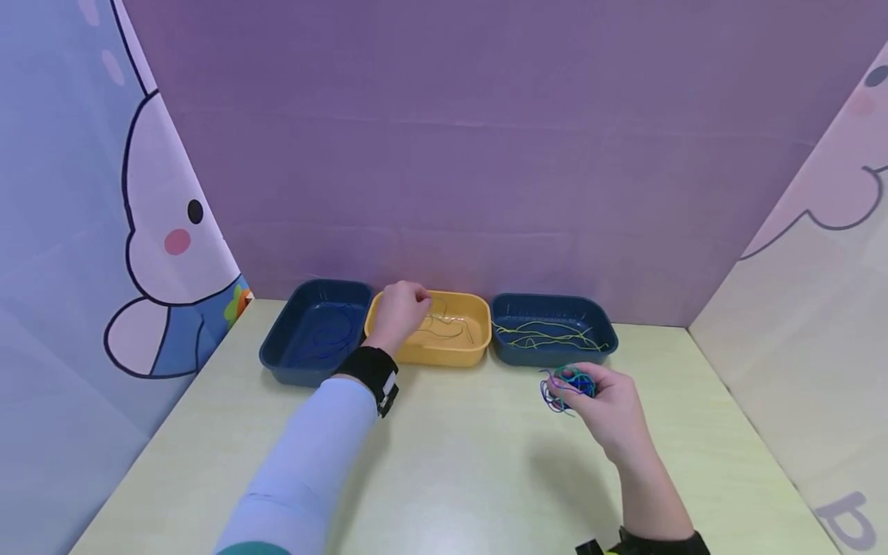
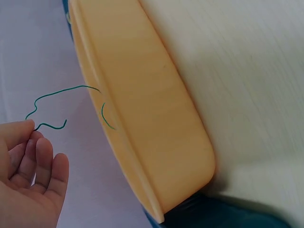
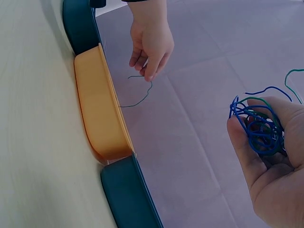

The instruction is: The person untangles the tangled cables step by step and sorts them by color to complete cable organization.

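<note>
My left hand is over the yellow tray, pinching a thin green wire between thumb and fingertip. In the left wrist view the wire's short kinked end sticks out past the fingers, and its longer part curves down over the tray's rim. My right hand holds a loose tangle of blue and green wires between thumb and fingers, above the table in front of the right tray. A few loose ends stick out of the tangle. Thin strands lie inside the yellow tray.
To the left stands a dark blue tray with blue wires in it. Another dark blue tray on the right holds several yellow-green wires. All three trays stand in a row on the pale table, before a purple backdrop.
</note>
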`<action>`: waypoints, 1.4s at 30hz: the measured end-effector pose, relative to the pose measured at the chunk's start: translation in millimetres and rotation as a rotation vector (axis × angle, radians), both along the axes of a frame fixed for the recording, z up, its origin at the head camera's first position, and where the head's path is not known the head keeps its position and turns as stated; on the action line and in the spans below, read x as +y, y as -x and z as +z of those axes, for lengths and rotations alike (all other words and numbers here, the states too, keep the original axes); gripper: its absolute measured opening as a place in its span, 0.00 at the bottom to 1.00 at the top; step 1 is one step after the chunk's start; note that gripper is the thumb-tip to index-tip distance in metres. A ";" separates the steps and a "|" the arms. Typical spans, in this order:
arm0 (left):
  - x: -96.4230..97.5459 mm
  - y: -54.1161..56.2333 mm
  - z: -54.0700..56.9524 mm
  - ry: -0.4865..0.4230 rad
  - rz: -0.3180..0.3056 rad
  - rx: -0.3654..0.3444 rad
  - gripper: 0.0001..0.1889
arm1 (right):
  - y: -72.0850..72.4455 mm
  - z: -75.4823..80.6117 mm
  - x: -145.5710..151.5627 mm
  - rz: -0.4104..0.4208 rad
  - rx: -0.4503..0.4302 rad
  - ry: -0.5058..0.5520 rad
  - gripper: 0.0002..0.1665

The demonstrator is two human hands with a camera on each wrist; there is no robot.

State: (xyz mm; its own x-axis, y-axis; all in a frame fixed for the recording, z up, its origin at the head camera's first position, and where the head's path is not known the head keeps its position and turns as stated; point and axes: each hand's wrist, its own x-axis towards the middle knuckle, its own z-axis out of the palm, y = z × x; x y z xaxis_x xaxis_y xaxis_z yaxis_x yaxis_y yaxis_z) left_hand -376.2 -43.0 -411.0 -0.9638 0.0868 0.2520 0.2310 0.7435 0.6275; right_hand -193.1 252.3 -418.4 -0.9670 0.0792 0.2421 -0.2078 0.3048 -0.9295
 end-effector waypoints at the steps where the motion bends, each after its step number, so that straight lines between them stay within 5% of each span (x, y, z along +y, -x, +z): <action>1: 0.8 1.0 -1.8 0.012 0.000 -0.011 0.08 | -0.7 -0.3 0.0 -0.007 -0.002 -0.010 0.11; 11: -1.1 4.6 -16.8 0.115 0.054 -0.096 0.07 | -2.1 -1.2 -1.3 -0.018 0.031 -0.019 0.10; 28: -4.9 3.9 -11.1 0.056 0.005 -0.096 0.09 | -2.4 0.7 -1.8 -0.035 0.022 -0.079 0.10; 35: -9.4 -0.8 -6.5 -0.049 -0.016 -0.042 0.14 | -2.3 0.4 -2.9 -0.032 0.018 -0.055 0.10; 42: -15.2 -21.4 11.0 -0.212 -0.081 -0.004 0.30 | -1.1 0.7 -1.7 -0.027 0.026 -0.032 0.10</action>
State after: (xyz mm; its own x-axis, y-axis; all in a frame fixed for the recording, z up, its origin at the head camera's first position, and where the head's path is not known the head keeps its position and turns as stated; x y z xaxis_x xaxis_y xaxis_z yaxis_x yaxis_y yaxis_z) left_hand -354.8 -58.2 -400.1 -0.9567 0.1099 0.2695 0.2824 0.5740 0.7686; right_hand -192.0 250.6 -417.6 -0.9580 0.0973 0.2696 -0.2226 0.3399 -0.9137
